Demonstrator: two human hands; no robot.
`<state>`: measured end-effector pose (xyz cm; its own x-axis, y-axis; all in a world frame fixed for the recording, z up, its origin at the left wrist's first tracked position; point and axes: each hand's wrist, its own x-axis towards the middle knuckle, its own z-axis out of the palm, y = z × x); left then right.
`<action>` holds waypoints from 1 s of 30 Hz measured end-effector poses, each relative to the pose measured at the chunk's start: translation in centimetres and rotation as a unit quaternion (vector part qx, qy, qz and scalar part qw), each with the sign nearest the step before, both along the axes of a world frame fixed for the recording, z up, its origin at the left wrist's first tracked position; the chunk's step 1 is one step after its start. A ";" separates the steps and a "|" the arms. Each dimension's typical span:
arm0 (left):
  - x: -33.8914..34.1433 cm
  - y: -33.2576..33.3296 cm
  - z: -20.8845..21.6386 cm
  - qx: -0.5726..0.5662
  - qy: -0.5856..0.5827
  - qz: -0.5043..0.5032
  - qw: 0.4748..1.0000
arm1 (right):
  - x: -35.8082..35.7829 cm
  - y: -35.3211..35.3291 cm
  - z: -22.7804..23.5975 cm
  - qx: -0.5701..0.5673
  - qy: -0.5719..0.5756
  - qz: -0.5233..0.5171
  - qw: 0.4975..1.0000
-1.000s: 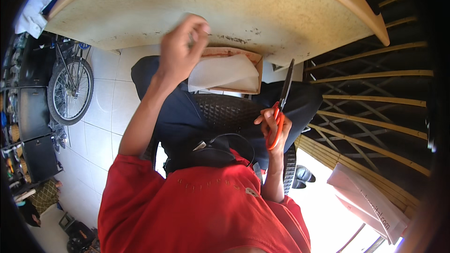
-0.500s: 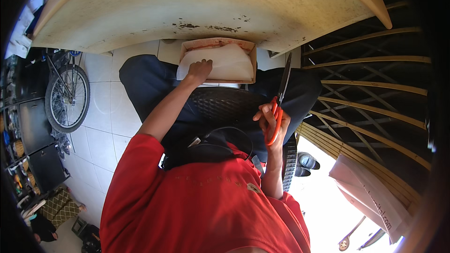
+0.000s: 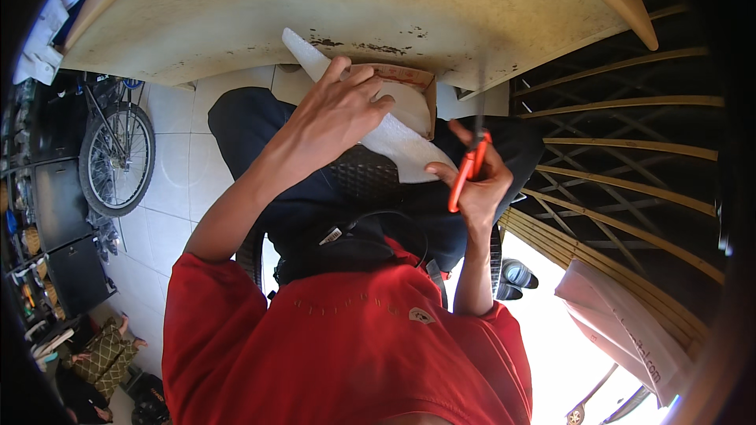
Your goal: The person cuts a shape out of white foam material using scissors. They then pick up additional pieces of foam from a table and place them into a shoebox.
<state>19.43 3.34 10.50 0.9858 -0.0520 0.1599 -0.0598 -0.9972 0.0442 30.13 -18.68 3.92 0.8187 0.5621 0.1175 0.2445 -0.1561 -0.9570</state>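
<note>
My left hand (image 3: 339,114) grips a thin white sheet (image 3: 402,147), which looks like packing foam, with its fingers curled over the upper edge. The sheet is tilted in front of an open cardboard box (image 3: 432,102) that holds more white material. In my right hand (image 3: 490,187) is a pair of scissors (image 3: 471,167) with orange handles, its dark blades pointing away from me and blurred. My right thumb is by the sheet's lower right end; I cannot tell whether it touches.
A stained pale board (image 3: 331,0) arches over the far side, close beyond the box. To the right stands a folding lattice gate (image 3: 630,145) near a pink bag (image 3: 618,323). At the left are a bicycle wheel (image 3: 118,161) and black cabinets (image 3: 63,205). Another person (image 3: 102,358) sits at lower left.
My left hand has lifted the white sheet from the box and tilted it towards me. My right hand has brought the scissors slightly away from me, close to the sheet's end.
</note>
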 end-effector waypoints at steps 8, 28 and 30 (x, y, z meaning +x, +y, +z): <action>-5.1 -1.2 5.2 -0.107 -0.164 0.071 0.978 | -3.0 5.7 -0.2 0.034 0.143 0.149 0.978; -19.0 -2.8 -6.8 -0.656 -0.339 0.493 0.460 | -10.2 10.8 -0.3 -0.126 0.208 0.250 0.937; -18.8 -2.6 -7.3 -0.655 -0.345 0.489 0.462 | -9.1 7.9 0.0 -0.191 0.232 0.288 0.909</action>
